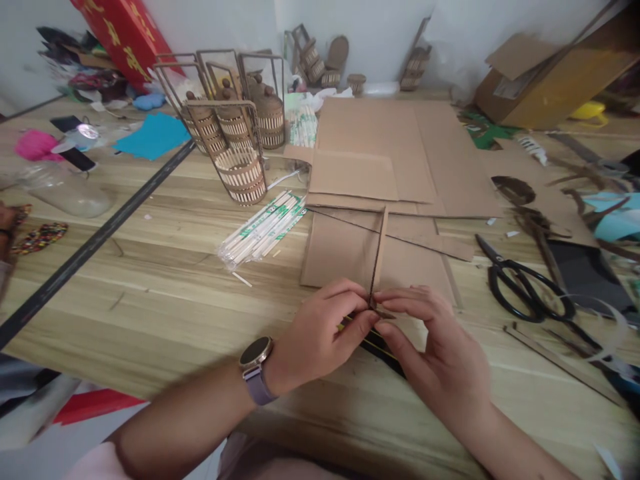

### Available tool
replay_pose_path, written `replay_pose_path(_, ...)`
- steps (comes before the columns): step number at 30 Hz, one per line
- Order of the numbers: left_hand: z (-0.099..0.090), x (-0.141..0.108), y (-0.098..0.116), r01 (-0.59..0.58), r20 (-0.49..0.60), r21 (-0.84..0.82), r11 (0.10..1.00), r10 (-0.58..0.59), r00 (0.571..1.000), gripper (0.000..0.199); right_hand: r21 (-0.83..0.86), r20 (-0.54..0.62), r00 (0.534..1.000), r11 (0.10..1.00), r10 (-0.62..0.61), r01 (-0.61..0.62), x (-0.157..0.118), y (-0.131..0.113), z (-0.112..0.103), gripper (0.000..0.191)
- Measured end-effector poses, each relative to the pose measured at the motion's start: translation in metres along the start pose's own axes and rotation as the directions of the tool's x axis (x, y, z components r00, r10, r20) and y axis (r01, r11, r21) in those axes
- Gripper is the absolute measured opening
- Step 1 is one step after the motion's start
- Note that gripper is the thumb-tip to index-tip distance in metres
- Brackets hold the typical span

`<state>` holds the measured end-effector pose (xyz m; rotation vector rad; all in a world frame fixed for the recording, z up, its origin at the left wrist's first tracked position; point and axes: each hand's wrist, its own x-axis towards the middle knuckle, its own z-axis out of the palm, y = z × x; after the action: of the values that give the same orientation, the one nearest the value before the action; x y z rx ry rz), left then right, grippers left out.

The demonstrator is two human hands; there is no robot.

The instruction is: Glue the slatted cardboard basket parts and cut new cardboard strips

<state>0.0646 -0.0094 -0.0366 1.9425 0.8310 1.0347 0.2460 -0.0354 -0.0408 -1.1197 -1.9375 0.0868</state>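
Note:
A narrow cardboard strip [381,250] stands up from between my hands, its lower end at my fingertips. My left hand [320,333], with a watch [256,353] on the wrist, is closed in a pinch on the strip's lower end. My right hand [435,340] pinches the same end from the right, its fingertips almost touching the left ones. A small brown piece sticks out between the fingertips. Beneath my hands lies a dark object with yellow lines [383,350], partly hidden. Flat cardboard [340,250] lies just beyond.
Black scissors [530,290] and thin strips [565,363] lie at the right. Wrapped sticks [265,227] and woven basket-like holders [243,177] are at the left. Large cardboard sheets [370,147] lie behind. At the far left edge, another person's hand [6,223] shows.

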Motion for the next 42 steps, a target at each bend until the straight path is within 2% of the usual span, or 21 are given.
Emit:
replay_pose_path(8,0.001,-0.0018,0.0022,-0.02,-0.02,0.035,0.999,0.02,1.0,0.018,-0.022,0.029,0.999,1.0,0.013,-0.013,-0.003,-0.0012,0.0002,0.008)
replay_pose_path(14,-0.0006,-0.0017,0.0038,-0.035,-0.014,0.013,0.999,0.035,0.999,0.017,0.067,0.006,0.99,0.987,0.143,-0.143,-0.0024,-0.0018,-0.0028,0.006)
replay_pose_path(18,-0.0018,-0.0011,0.0022,-0.059,-0.006,-0.02,0.998,0.059,0.998,0.016,0.136,0.003,0.984,0.974,0.18,-0.178,-0.0029,-0.001,-0.0027,0.005)
replay_pose_path(21,-0.0014,-0.0014,0.0004,-0.064,0.006,-0.028,0.998,0.065,0.998,0.017,0.139,-0.021,0.987,0.978,0.16,-0.155,-0.0033,-0.0013,-0.0024,0.005)
replay_pose_path(24,-0.0006,-0.0017,-0.0001,-0.043,0.029,-0.004,0.999,0.043,0.999,0.022,0.087,-0.052,0.995,0.993,0.08,-0.075,-0.0026,-0.0028,-0.0032,0.009)
replay_pose_path(28,0.0004,-0.0017,0.0012,0.006,0.039,0.052,0.999,-0.008,0.999,0.021,0.029,-0.022,1.0,1.0,-0.004,0.005,-0.0011,-0.0044,-0.003,0.013)
replay_pose_path(34,0.0021,-0.0023,0.0009,-0.004,0.046,0.099,0.995,0.0,0.999,0.022,-0.037,0.023,0.999,0.999,0.03,-0.03,-0.0008,-0.002,0.0009,0.002)
replay_pose_path(42,0.0022,-0.0031,0.0016,-0.038,0.018,0.085,0.996,0.037,0.999,0.021,0.013,0.037,0.998,0.998,0.056,-0.057,-0.0017,-0.0026,-0.0023,0.007)
